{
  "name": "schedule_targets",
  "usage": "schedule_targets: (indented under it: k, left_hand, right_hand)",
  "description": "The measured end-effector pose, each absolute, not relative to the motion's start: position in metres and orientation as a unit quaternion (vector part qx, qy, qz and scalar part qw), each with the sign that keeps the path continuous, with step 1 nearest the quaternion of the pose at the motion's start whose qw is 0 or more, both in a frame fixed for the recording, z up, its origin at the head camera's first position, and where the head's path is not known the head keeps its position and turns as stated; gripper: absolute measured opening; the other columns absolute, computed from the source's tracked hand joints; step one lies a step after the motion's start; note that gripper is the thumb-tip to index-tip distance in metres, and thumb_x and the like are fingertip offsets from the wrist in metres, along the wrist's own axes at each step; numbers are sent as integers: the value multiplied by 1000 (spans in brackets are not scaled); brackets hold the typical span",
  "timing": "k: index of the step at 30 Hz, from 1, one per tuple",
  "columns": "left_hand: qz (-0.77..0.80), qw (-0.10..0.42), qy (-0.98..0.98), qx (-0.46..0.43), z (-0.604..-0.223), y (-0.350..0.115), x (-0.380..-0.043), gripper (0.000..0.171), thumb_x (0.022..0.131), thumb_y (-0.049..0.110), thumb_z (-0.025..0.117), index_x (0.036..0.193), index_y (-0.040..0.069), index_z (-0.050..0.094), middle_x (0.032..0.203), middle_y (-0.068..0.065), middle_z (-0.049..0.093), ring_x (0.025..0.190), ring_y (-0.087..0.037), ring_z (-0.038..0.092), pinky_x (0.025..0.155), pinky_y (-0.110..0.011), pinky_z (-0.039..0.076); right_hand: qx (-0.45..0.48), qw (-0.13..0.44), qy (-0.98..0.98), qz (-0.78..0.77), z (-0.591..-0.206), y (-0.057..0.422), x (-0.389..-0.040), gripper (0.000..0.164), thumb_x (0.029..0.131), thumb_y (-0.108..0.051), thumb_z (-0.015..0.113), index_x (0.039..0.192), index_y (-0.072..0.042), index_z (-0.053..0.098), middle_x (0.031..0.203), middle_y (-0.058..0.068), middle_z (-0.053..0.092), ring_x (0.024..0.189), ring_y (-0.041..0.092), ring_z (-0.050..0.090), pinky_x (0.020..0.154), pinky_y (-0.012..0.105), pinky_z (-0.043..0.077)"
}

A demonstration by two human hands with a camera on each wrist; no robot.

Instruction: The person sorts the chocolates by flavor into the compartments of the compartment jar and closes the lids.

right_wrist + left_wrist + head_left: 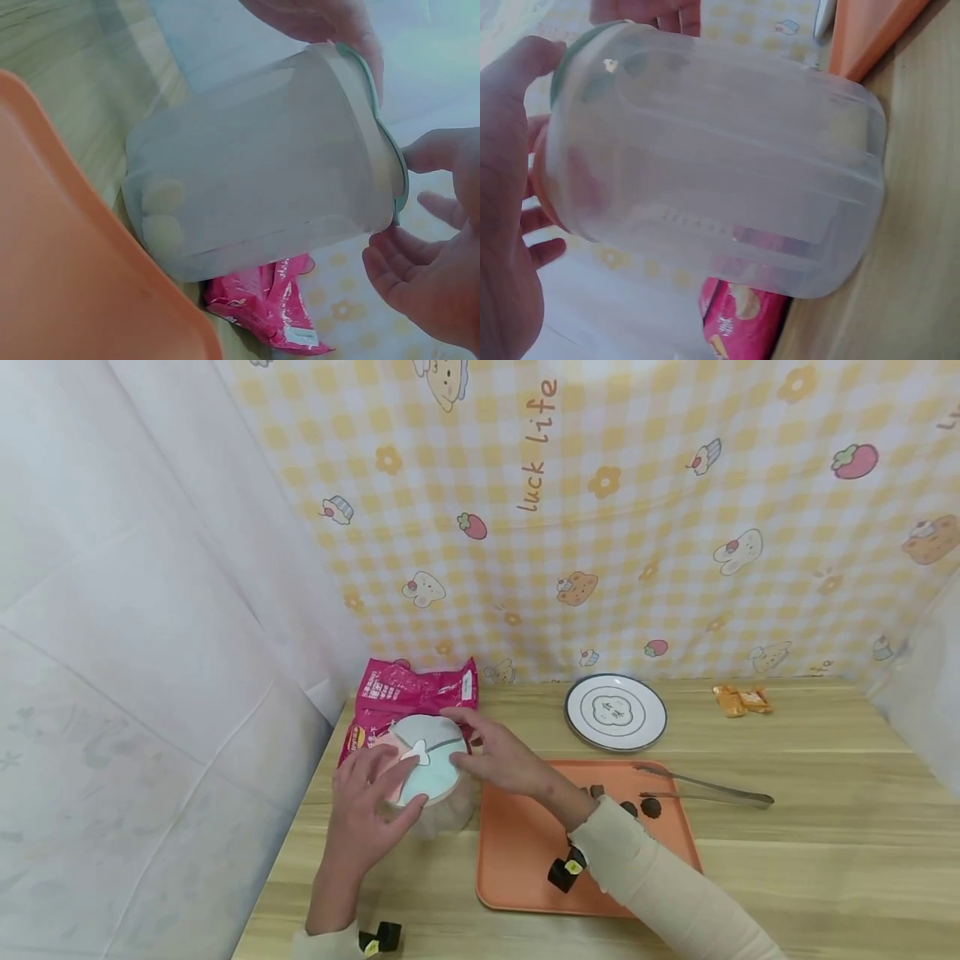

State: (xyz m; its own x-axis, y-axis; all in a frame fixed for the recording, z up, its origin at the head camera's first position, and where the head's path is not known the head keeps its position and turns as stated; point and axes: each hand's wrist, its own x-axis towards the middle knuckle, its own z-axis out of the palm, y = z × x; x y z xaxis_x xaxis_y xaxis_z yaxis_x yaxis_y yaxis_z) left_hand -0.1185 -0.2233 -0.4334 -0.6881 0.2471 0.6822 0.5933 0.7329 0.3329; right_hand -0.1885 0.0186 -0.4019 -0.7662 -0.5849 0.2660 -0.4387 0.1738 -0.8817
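Observation:
A translucent canister (447,817) stands upright on the wooden table at the left, topped by a lid (441,770) in pink, pale green and grey-blue sections with a white knob. My left hand (365,814) grips the lid from the left, its thumb at the near rim. From the right, my right hand (504,758) holds the same lid, with fingers curled at the far rim. The right wrist view shows two pale round pieces (163,195) low inside the canister (255,150). In that view the lid sits on the canister's mouth.
Behind the canister lies a magenta snack bag (408,689). An orange tray (517,868) with several dark chocolate-like pieces (651,808) is to the right, metal tongs (712,787) resting across its edge. Farther back are a white plate (615,712) and orange-wrapped packets (741,700).

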Motion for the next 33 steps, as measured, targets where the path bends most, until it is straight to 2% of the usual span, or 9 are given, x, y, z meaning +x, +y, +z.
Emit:
schedule_targets:
  k: [3, 5, 7, 10, 14, 20, 25, 30, 33]
  left_hand:
    - [-265, 294, -890, -226, -430, -222, -114, 42, 88, 40, 70, 125, 19, 74, 126, -11, 60, 122, -36, 49, 95, -65, 38]
    - [-252, 289, -897, -219, -425, -218, -112, 43, 84, 31, 72, 125, 19, 74, 126, -11, 61, 120, -36, 51, 93, -64, 43]
    - [-235, 285, -905, -211, -422, -213, -111, 45, 83, 32, 76, 126, 19, 74, 125, -11, 62, 118, -35, 52, 90, -62, 47]
    - [-214, 278, -915, -199, -417, -205, -109, 54, 79, 43, 83, 126, 18, 73, 125, -13, 62, 117, -34, 54, 88, -61, 49]
    - [-211, 267, -921, -191, -416, -200, -106, 66, 71, 49, 90, 125, 16, 72, 128, -11, 60, 119, -32, 54, 90, -60, 49]
    - [-221, 226, -925, -211, -410, -194, -106, 64, 75, 41, 88, 131, 16, 69, 135, -6, 61, 125, -29, 52, 94, -57, 49]
    - [-232, 207, -924, -222, -407, -192, -106, 61, 75, 31, 84, 132, 14, 68, 141, -3, 61, 130, -28, 50, 95, -55, 52]
    - [-230, 233, -917, -228, -412, -189, -106, 52, 80, 37, 83, 123, 12, 68, 136, -5, 61, 128, -28, 53, 97, -52, 53]
    - [-226, 256, -913, -223, -415, -185, -108, 49, 82, 41, 84, 117, 10, 67, 128, -7, 62, 122, -28, 57, 97, -49, 53]
  right_hand:
    - [-323, 62, 763, -556, -402, 19, -187, 62, 95, -9, 69, 152, -4, 45, 132, 11, 57, 116, 27, 54, 100, 51, 50]
    - [-305, 61, 768, -560, -402, 19, -185, 61, 95, -11, 69, 151, -5, 46, 134, 10, 56, 116, 26, 55, 99, 47, 51]
    - [-288, 56, 773, -563, -402, 19, -183, 57, 96, -12, 68, 150, -6, 48, 130, 9, 57, 113, 26, 56, 94, 42, 54]
    - [-267, 51, 779, -565, -403, 20, -181, 51, 98, -13, 65, 148, -8, 51, 121, 6, 58, 105, 22, 57, 82, 33, 56]
    - [-260, 51, 781, -566, -405, 21, -178, 47, 100, -14, 63, 146, -8, 53, 114, 5, 58, 98, 20, 58, 73, 30, 57]
    - [-250, 50, 782, -569, -406, 24, -176, 43, 103, -17, 62, 144, -8, 56, 115, 5, 61, 99, 21, 61, 75, 30, 58]
    - [-244, 49, 779, -576, -409, 25, -178, 39, 105, -17, 58, 142, -5, 58, 106, 3, 63, 95, 20, 63, 72, 30, 58]
    - [-258, 32, 785, -562, -413, 24, -180, 32, 106, -17, 59, 135, -4, 64, 95, 0, 65, 87, 17, 63, 67, 29, 56]
    - [-266, 25, 789, -554, -413, 24, -180, 30, 105, -16, 59, 133, -6, 65, 100, -1, 66, 88, 17, 64, 68, 28, 57]
